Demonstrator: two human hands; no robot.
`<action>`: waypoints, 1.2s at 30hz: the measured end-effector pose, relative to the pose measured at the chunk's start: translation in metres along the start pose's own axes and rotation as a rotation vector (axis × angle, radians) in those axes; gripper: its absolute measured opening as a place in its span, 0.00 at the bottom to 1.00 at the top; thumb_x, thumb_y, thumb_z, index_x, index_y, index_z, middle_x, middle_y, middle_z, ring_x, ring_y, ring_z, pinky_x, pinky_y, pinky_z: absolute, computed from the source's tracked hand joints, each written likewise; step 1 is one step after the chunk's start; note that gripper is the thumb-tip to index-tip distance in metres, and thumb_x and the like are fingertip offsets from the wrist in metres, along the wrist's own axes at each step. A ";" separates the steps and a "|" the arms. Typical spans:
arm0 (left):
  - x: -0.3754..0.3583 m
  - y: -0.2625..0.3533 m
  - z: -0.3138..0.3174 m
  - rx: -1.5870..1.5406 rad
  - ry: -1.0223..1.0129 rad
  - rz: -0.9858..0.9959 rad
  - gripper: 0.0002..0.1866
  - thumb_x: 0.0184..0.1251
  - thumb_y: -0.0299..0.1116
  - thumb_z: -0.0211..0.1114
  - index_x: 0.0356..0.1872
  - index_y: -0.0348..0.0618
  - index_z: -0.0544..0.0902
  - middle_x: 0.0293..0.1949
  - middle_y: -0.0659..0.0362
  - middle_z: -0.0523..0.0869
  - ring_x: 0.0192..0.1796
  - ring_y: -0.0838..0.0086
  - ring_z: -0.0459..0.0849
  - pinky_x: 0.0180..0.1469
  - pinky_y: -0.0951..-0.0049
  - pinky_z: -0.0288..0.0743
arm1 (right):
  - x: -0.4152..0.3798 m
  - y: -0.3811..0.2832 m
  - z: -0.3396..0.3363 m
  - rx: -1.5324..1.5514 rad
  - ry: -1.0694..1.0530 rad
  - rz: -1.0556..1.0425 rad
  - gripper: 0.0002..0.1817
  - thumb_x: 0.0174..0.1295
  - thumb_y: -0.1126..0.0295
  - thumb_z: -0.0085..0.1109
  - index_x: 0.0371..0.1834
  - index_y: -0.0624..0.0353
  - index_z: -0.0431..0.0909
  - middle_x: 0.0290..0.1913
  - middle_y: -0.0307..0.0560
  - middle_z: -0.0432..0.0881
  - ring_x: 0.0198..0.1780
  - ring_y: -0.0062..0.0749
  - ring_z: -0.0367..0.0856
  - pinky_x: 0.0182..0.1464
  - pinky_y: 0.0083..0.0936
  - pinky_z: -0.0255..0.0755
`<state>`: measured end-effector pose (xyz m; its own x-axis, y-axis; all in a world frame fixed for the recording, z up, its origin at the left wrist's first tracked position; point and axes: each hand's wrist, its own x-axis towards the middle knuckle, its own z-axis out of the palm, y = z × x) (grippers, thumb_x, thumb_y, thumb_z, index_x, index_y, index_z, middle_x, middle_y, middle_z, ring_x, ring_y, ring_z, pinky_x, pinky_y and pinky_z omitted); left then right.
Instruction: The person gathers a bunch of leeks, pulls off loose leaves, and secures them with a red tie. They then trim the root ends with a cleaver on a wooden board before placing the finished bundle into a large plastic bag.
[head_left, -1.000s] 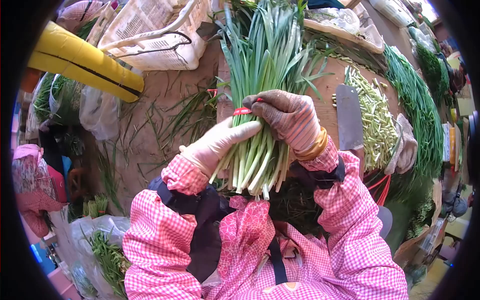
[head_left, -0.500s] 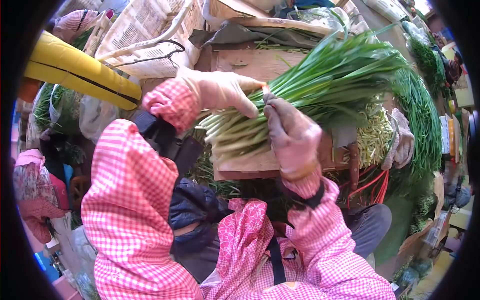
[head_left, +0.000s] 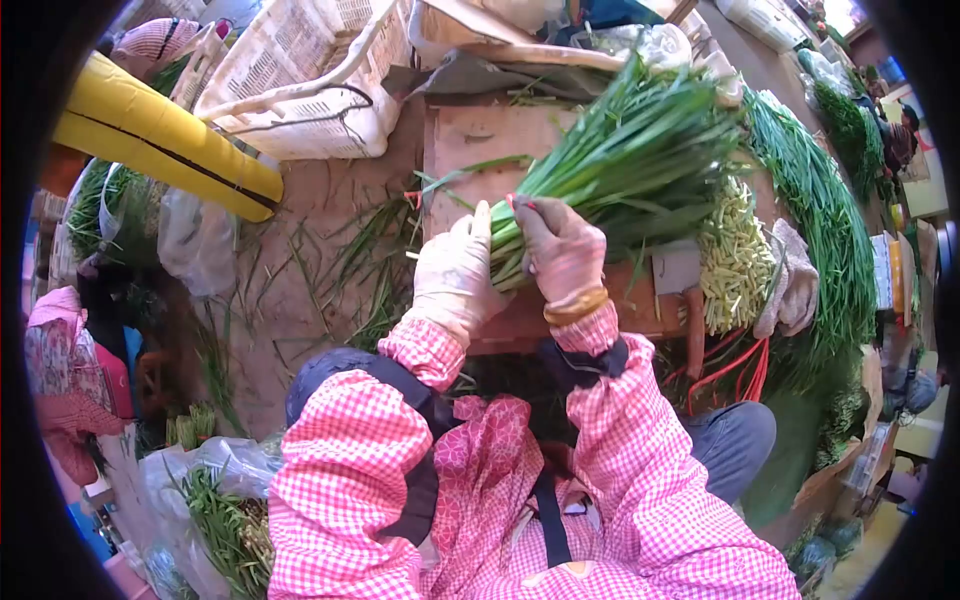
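Observation:
A bunch of garlic chives (head_left: pixel 630 150) slants across the wooden board, leaves to the upper right and pale stems toward me. My left hand (head_left: pixel 455 275), in a pale glove, is closed around the stem ends, hiding most of them. Against the bunch's near side, my right hand (head_left: pixel 567 255), also gloved, has its fingers pinched at a thin red tie (head_left: pixel 512 200). How far the tie goes round the stems is hidden. A few loose leaves (head_left: pixel 480 172) and another red tie (head_left: pixel 413 198) lie beside the bunch.
Right of the board (head_left: pixel 475 130) are a broad blade (head_left: pixel 675 268) with a wooden handle, cut pale stems (head_left: pixel 735 260), a grey glove (head_left: pixel 790 280) and more long chives (head_left: pixel 820 210). White crates (head_left: pixel 300 70) and a yellow padded post (head_left: pixel 160 135) stand behind and left. Red ties (head_left: pixel 755 375) hang at right.
My left hand has moved down and toward me, from above the stems to around their ends. My right hand has shifted slightly left. The bunch has moved left, its leaves now more upright.

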<state>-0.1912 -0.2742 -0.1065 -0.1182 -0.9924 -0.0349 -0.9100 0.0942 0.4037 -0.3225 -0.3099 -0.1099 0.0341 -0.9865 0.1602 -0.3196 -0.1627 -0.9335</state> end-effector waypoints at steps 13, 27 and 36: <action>0.021 0.020 -0.014 0.498 0.035 0.112 0.51 0.40 0.48 0.69 0.66 0.37 0.55 0.66 0.46 0.60 0.70 0.52 0.53 0.70 0.47 0.38 | -0.011 -0.008 0.001 0.319 0.094 0.205 0.07 0.58 0.71 0.59 0.37 0.61 0.81 0.22 0.41 0.79 0.16 0.17 0.70 0.20 0.19 0.65; 0.029 0.017 0.010 0.020 0.133 0.060 0.40 0.43 0.37 0.64 0.63 0.45 0.62 0.47 0.54 0.75 0.51 0.60 0.75 0.62 0.53 0.58 | -0.016 0.007 -0.012 -0.289 0.036 -0.435 0.09 0.54 0.68 0.59 0.38 0.57 0.80 0.27 0.49 0.81 0.27 0.41 0.80 0.30 0.31 0.73; 0.017 0.030 0.014 0.068 0.155 0.046 0.43 0.31 0.45 0.74 0.56 0.45 0.69 0.44 0.55 0.75 0.45 0.60 0.77 0.46 0.62 0.70 | 0.046 -0.060 -0.055 -0.490 -0.293 -0.532 0.15 0.57 0.67 0.58 0.48 0.57 0.78 0.37 0.51 0.82 0.37 0.42 0.81 0.40 0.27 0.74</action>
<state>-0.2261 -0.2869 -0.1076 -0.1028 -0.9867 0.1256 -0.9305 0.1400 0.3384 -0.3534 -0.3444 -0.0285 0.5267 -0.7542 0.3920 -0.5696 -0.6555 -0.4959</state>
